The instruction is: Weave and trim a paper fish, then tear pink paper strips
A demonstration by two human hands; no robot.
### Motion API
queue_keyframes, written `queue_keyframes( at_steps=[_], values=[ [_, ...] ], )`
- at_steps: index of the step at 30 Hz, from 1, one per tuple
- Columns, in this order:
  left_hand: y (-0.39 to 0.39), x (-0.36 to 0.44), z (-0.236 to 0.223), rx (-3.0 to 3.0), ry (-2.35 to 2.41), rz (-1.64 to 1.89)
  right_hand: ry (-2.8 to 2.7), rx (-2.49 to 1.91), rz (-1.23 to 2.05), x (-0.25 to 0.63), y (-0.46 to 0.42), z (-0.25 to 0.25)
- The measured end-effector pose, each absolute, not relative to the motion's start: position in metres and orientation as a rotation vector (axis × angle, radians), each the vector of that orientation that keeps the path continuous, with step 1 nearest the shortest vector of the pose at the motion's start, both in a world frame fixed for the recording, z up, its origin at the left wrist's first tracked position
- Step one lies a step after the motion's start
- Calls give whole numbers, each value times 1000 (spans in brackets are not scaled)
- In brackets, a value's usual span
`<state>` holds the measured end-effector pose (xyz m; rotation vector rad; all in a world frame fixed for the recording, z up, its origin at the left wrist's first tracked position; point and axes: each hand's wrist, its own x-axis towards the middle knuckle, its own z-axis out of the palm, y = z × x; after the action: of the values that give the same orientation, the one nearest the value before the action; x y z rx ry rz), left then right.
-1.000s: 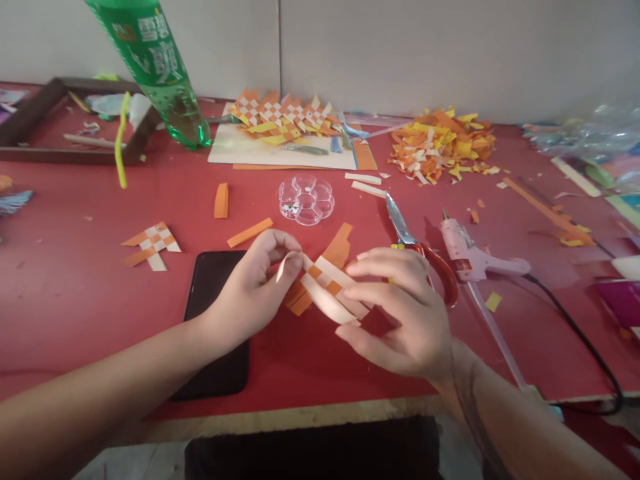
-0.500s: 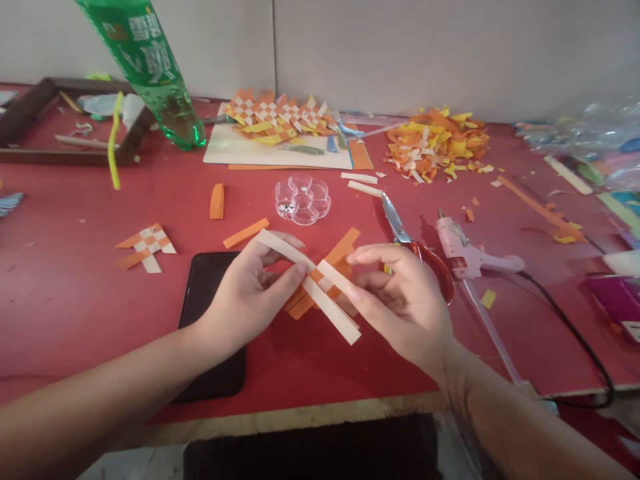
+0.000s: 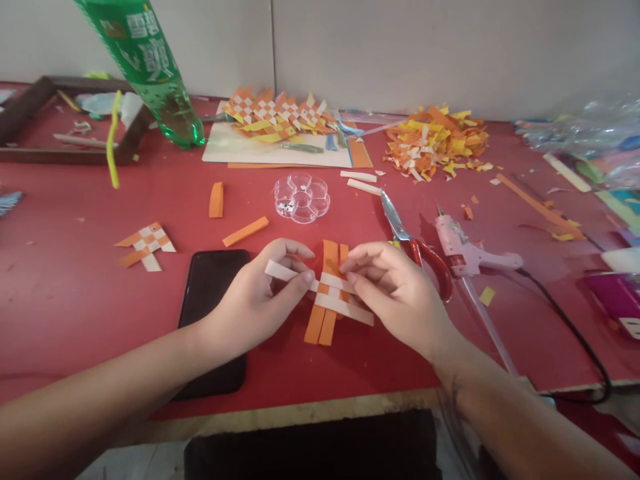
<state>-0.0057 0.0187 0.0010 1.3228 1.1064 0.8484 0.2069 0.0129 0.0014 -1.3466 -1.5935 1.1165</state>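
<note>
Orange-and-cream paper weave [image 3: 327,303], orange strips [image 3: 327,328] pointing away from me, lies between my left hand [image 3: 255,293], pinching one side, and right hand [image 3: 400,300], pinching the other, exact strip unclear

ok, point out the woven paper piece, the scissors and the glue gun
Woven paper piece [image 3: 333,293]: head view, on the checkered weave at its middle.
Scissors [image 3: 401,229]: head view, on the metal blade near the handles.
Glue gun [image 3: 456,248]: head view, on the pink body.
</note>
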Motion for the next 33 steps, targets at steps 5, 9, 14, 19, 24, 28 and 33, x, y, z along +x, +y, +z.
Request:
queue_keyframes(
  at_steps=[5, 9, 14, 19, 24, 28, 33],
  values=[
    [26, -6, 3, 1138, 1045, 805, -1353, -1272, 1336, 208, 19, 3],
    [30, -5, 3, 1035, 1100, 966, -1067, -1081, 1520, 205, 21, -1],
    [31, -2, 3, 780, 1101, 1121, -1079, -1061, 1534, 198, 17, -2],
    [31, 0, 6, 766, 1070, 1084, -1197, -1044, 1633, 188, 10, 4],
    [30, -2, 7, 806, 1013, 1032, -1153, -1143, 1595, 186, 12, 3],
    [28, -4, 6, 893, 1022, 1053, -1127, -1135, 1685, 192, 14, 1],
    [23, -9, 6, 1611, 1293, 1050, -1122, -1319, 1576, 197, 11, 9]
  ],
)
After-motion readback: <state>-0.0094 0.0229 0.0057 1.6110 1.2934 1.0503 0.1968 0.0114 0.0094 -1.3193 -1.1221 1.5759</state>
